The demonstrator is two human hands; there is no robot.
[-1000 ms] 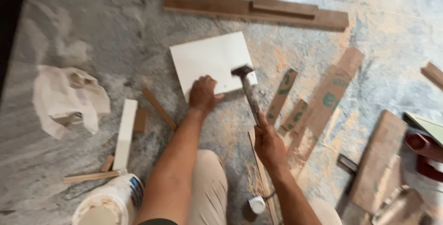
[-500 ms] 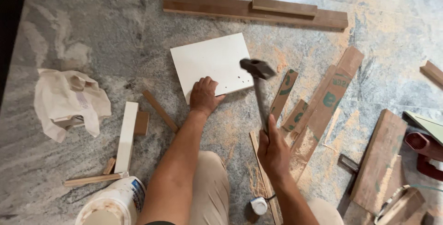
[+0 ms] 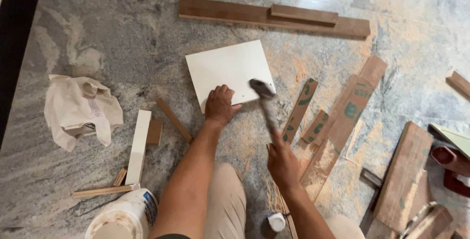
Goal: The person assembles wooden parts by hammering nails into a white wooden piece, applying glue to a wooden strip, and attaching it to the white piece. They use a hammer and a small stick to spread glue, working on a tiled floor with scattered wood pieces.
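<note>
While the right hand (image 3: 283,163) stays clamped on the hammer (image 3: 265,101), its head has dropped from raised to the white board's (image 3: 227,70) near edge; left hand (image 3: 220,106) fingers, together, press the board flat on the floor (image 3: 98,33).

floor (image 3: 98,23): grey stone with dusty spots
long boards (image 3: 274,16): brown, stacked at the top
plastic bag (image 3: 81,109): white, crumpled, on the left
white strip (image 3: 138,146): lies near the bag
thin stick (image 3: 173,120): brown, slanted
tub (image 3: 125,217): white, at the bottom
wood scraps (image 3: 355,99): brown with green marks, on the right
red tool (image 3: 448,158): at the right edge
</note>
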